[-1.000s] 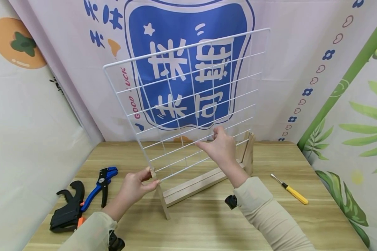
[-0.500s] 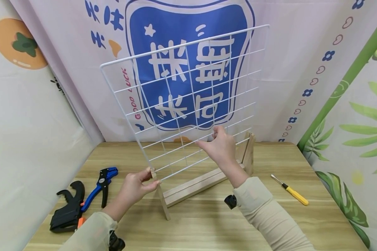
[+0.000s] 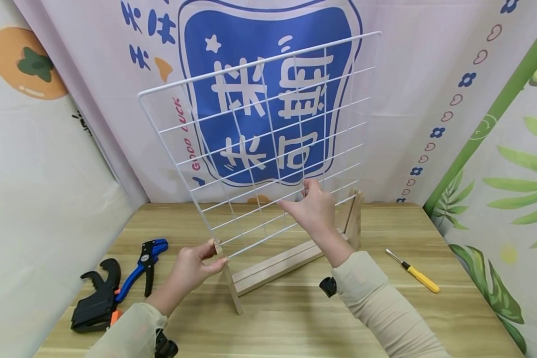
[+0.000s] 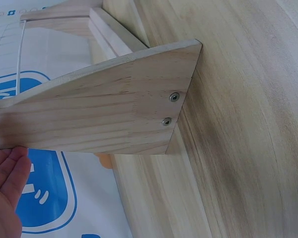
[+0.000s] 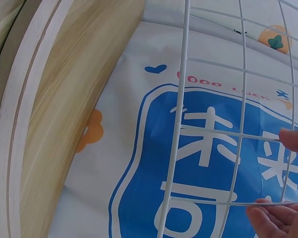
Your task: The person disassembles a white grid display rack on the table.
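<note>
While a slender white wire grid (image 3: 272, 131) rises above the pale, grooved wooden stand (image 3: 291, 262), the left hand (image 3: 190, 266) pinches its tapered near-left panel (image 3: 232, 288) and the right hand (image 3: 315, 206), farther away, grips two wires, thumb and fingers half-curled.

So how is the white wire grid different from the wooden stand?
The white wire grid is white, but the wooden stand is pale brown. The white wire grid has see-through gaps between thin wires, while the wooden stand has solid boards. The white wire grid also reaches higher than the wooden stand. Both have a hand on them.
</note>
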A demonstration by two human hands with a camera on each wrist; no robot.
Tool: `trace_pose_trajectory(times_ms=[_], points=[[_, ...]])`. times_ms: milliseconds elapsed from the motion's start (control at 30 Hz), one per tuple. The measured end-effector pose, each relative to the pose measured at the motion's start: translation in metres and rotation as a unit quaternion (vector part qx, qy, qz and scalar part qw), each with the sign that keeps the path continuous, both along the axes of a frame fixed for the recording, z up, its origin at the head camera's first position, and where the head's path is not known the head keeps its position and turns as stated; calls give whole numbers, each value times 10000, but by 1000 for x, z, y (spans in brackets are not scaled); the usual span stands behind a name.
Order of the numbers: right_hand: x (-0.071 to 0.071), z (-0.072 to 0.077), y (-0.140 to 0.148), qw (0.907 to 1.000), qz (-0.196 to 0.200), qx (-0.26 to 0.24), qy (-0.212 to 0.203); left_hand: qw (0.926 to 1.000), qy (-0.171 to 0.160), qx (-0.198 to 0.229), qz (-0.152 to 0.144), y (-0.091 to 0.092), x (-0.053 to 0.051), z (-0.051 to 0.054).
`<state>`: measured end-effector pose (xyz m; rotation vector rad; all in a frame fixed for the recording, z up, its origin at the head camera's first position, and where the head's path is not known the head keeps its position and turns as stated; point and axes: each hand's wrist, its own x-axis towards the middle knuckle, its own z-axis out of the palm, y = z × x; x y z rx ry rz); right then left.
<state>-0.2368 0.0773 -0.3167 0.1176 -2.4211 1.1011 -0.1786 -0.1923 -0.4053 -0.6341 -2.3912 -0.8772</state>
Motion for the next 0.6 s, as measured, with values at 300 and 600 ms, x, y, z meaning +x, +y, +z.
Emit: trace_pose_trajectory(times_ms=[300, 600], points=[[-1, 1, 0, 10000, -4, 59, 30, 10000, -22, 24, -38, -1, 0, 0], [0, 7, -1, 9983, 108, 162, 542, 10000, -74, -1, 0, 0, 0, 0]])
